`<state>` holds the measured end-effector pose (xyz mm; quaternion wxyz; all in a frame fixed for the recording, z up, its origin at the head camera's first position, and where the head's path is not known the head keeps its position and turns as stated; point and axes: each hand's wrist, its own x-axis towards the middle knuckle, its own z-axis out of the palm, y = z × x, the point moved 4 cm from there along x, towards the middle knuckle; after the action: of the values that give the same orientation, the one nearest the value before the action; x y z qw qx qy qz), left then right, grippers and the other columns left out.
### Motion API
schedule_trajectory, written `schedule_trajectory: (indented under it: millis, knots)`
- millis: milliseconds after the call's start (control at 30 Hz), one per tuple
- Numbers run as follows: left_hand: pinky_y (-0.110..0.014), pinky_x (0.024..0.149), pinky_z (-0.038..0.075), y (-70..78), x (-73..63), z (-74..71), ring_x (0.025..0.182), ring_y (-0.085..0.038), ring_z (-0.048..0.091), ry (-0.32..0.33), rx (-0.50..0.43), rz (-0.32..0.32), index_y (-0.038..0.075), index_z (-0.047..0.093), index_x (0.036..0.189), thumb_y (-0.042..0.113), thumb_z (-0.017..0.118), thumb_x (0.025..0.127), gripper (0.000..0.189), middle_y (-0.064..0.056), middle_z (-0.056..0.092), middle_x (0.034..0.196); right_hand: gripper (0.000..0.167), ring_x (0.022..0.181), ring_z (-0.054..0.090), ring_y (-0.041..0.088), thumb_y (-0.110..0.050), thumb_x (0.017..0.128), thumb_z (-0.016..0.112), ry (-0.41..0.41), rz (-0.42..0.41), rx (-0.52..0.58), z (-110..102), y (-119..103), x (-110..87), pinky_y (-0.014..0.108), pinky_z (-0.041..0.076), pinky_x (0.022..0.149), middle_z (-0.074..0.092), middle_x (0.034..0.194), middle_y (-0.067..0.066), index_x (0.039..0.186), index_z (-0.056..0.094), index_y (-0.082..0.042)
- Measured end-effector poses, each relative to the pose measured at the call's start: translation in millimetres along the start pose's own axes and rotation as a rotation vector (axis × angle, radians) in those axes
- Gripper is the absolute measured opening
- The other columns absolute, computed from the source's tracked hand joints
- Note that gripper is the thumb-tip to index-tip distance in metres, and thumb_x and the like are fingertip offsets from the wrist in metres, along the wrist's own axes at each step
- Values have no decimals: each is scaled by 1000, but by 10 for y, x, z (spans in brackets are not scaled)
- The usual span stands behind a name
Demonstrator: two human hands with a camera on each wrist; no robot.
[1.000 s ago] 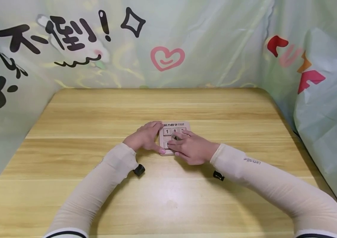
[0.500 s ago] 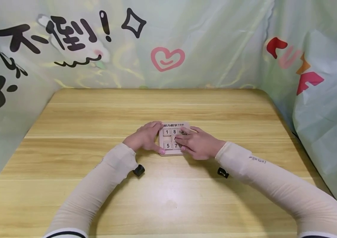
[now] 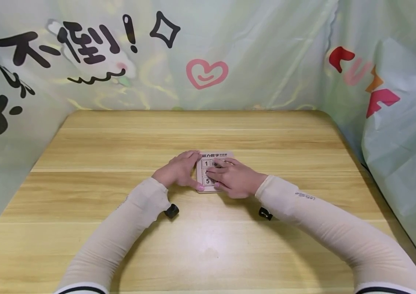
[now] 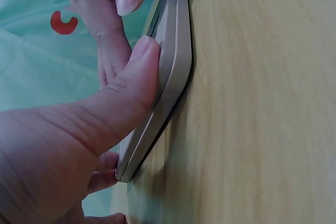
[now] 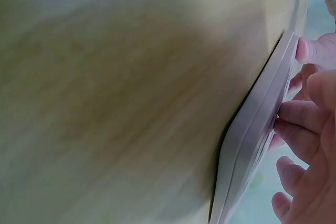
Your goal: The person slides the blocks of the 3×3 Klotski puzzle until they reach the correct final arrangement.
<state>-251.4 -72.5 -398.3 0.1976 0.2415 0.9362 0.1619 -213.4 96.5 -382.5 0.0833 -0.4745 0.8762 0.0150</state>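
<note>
The number board (image 3: 209,189) lies flat on the wooden table (image 3: 119,155), about midway between the left and right edges and well apart from the far edge. The left hand (image 3: 180,168) holds its left side: the thumb presses the near left corner, the fingers reach to the far left corner. The right hand (image 3: 238,179) has its fingers almost straight, a little apart; they rest on the tiles and seem to grip nothing.

In my judgement, the board can turn or slip toward the table's left edge if the left hand loosens during a sideways push. A finger pressing too broadly may drag a neighbour tile; with much of the grid covered, this can pass unnoticed.

On the board's top strip one reads 磁力数字; the smaller characters beside it are not clear. The tile 1 (image 3: 206,163) and the tile 5 (image 3: 207,181) are readable. The curtain (image 3: 266,49) behind carries 不倒! and a pink heart (image 3: 207,73). The lettering on the right sleeve (image 3: 305,212) is too small to read.
</note>
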Motion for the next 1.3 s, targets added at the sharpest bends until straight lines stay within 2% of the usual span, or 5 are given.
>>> schedule_trajectory:
  millis: [167, 333, 600, 1000, 1300]
  knots:
    - [-51, 117, 15, 0, 1, 7, 145, -30, 15, -3, -3, -6, 8, 25, 152, 58, 80, 68, 113, -10, 18, 160, 48, 142, 25, 33, -30, 102, 41, -10, 23, 21, -10, 44, -41, 54, 19, 115, 43, 148, 7, 144, 46, -7]
    - [-51, 117, 14, 0, -7, -3, 145, -31, 15, 0, 0, -16, 8, 24, 153, 58, 81, 67, 114, -9, 17, 160, 47, 141, 27, 36, -28, 102, 43, 32, 56, 25, -28, 160, -102, 57, 23, 113, 45, 146, 11, 142, 49, -6]
    - [-50, 117, 14, 10, -4, 3, 146, -31, 14, -12, -10, -9, 7, 25, 152, 57, 81, 67, 114, -10, 17, 160, 47, 142, 25, 34, -29, 102, 41, 30, 86, 43, 49, 287, -91, 57, 22, 113, 44, 147, 10, 143, 47, -6]
    - [-49, 117, 14, -4, -3, 0, 146, -30, 14, -11, -2, -24, 8, 24, 153, 57, 80, 69, 113, -9, 16, 160, 46, 142, 24, 35, -28, 103, 40, 16, 93, 57, 9, 290, -89, 58, 22, 113, 45, 147, 11, 143, 48, -6]
    - [-50, 117, 15, 9, -2, -14, 145, -31, 16, 1, -1, -8, 7, 26, 152, 57, 81, 67, 113, -9, 19, 160, 45, 141, 28, 34, -28, 102, 42, -5, 33, 5, 22, 141, -212, 57, 23, 113, 48, 145, 7, 140, 52, -7]
